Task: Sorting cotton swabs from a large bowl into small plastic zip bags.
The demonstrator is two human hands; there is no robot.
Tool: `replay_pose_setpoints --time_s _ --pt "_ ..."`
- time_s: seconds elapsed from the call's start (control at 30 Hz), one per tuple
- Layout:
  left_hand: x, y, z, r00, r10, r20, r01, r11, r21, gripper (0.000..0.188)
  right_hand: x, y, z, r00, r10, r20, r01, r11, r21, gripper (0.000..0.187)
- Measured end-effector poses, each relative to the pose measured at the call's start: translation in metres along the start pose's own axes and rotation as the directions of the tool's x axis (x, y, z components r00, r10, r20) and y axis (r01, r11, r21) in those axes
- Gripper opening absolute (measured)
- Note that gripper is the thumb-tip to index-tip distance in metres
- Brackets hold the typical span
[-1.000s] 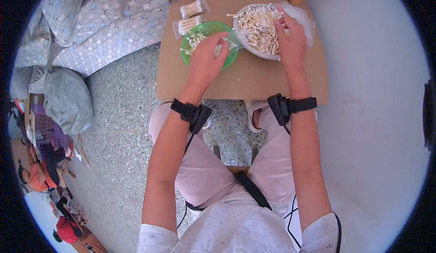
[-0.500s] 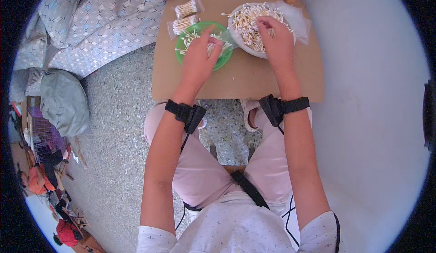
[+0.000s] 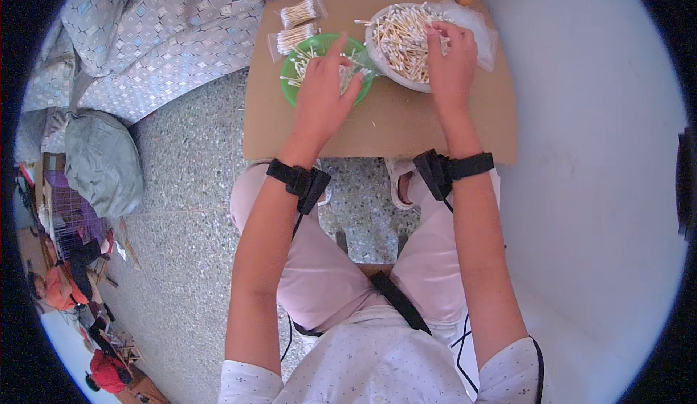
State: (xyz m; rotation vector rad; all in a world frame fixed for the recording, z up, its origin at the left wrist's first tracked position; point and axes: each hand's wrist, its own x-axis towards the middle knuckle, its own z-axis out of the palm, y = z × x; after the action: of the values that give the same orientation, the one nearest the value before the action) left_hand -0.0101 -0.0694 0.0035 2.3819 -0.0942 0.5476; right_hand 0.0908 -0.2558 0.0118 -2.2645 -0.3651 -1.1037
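My left hand (image 3: pixel 323 99) hovers over a green bowl (image 3: pixel 287 92), its index finger stretched forward and its thumb held apart. Loose cotton swabs (image 3: pixel 299 70) lie in that bowl, partly hidden under the hand. To the right, a white bowl (image 3: pixel 417 86) is heaped with many more cotton swabs (image 3: pixel 403 37). At the right side of this heap is my right hand (image 3: pixel 454 70), thumb and fingertips drawn together; whatever they grip is too small to make out.
Both bowls stand on a brown board-like seat (image 3: pixel 377 134). Two clear bags of swabs, an upper bag (image 3: pixel 298 13) and a lower bag (image 3: pixel 295 39), lie behind the green bowl. Clear plastic (image 3: pixel 481 35) sits beside the white bowl. A pale wall (image 3: pixel 581 150) rises at right.
My right hand has shifted right across the swab heap, its fingers drawing together. My left hand has moved slightly right, and its thumb and index finger show farther apart.
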Motion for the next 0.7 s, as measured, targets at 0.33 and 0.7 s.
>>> replay_pose_setpoints --time_s 0.33,0.7 --pt "-0.002 0.011 0.001 0.967 0.136 -0.216 -0.124 0.99 0.066 0.023 -0.01 -0.044 -0.004 0.719 -0.082 0.69 -0.637 0.318 0.702 0.022" --pt "-0.003 0.002 0.011 0.978 0.088 -0.187 -0.105 0.991 -0.08 0.013 -0.006 -0.051 -0.012 0.751 -0.163 0.64 -0.475 0.539 0.695 0.021"
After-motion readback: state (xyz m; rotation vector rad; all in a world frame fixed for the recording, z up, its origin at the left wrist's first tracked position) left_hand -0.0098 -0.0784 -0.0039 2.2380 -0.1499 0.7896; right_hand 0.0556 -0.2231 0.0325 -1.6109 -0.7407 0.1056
